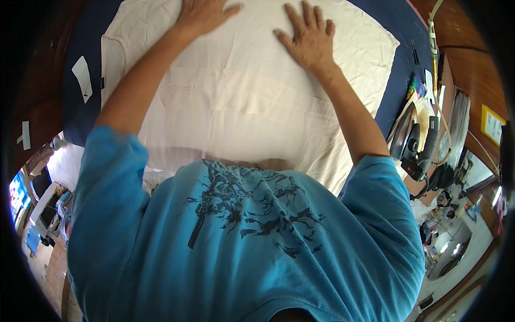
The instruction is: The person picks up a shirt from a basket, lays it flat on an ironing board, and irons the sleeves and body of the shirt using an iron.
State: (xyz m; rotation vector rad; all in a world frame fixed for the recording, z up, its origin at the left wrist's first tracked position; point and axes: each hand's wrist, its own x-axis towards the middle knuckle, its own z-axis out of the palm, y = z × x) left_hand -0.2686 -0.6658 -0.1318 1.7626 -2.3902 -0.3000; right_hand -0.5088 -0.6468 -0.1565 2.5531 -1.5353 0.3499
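Note:
A large cream cloth (236, 107) lies spread over a navy-covered table (399, 21) and hangs toward my body. It has faint seam lines across the middle, small wrinkles at its right side, and what look like buttonholes on the left. My left hand (205, 15) rests palm down on its far part, thumb stretched out; the upper edge of the picture cuts off the fingertips. To its right, my right hand (311, 40) lies flat on the same cloth with fingers spread. Neither hand grips anything.
At the right edge stands an iron (416, 142) with a black handle and a cord. A thin black tool (414, 52) lies farther back. On the left is a curved white piece (82, 79). A sewing machine (47, 212) shows at lower left.

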